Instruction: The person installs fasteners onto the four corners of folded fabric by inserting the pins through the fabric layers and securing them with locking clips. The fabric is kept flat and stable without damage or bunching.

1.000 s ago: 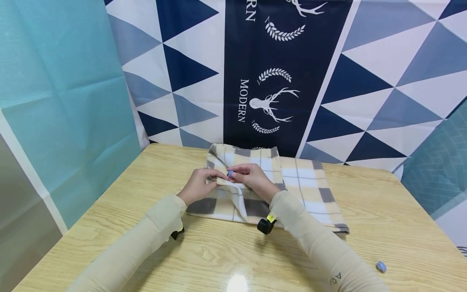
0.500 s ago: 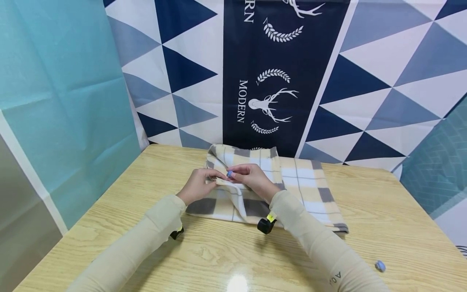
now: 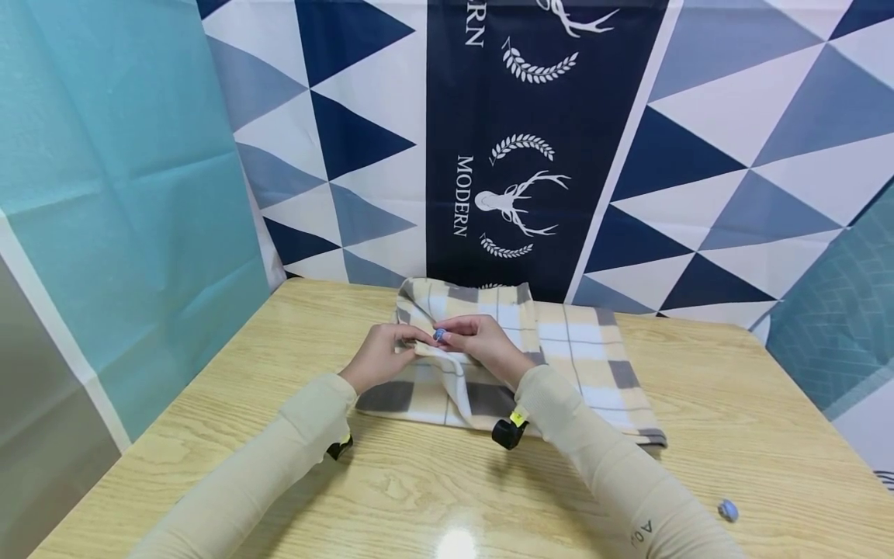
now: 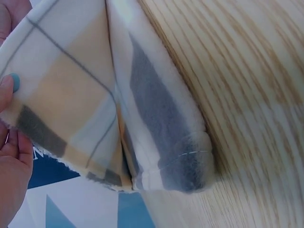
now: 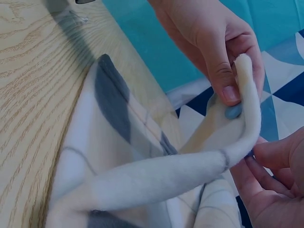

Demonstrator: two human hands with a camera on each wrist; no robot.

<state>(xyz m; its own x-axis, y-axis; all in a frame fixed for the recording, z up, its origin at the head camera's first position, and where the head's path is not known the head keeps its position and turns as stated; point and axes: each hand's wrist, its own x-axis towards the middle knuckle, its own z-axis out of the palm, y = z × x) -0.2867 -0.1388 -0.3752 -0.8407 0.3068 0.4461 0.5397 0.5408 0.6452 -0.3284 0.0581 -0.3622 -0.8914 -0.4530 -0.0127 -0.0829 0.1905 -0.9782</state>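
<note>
A plaid fleece blanket [image 3: 587, 349] in cream, white and grey lies folded, its near-left layer lifted. My left hand [image 3: 379, 357] pinches the lifted edge. In the right wrist view, that hand's thumb presses a small blue round piece [image 5: 233, 111] against the cloth. My right hand [image 3: 486, 347] pinches a small blue knob [image 3: 439, 335] at the other face of the same edge, close to the left fingertips. Fleece and fingers hide most of the knob in the right wrist view. Whether the two blue pieces are joined, I cannot tell.
Another small blue knob-like piece [image 3: 728, 510] lies at the right front of the wooden table [image 3: 405, 497]. Patterned cloth [image 3: 377, 155] hangs behind the table, and a teal sheet [image 3: 140, 194] hangs along its left side.
</note>
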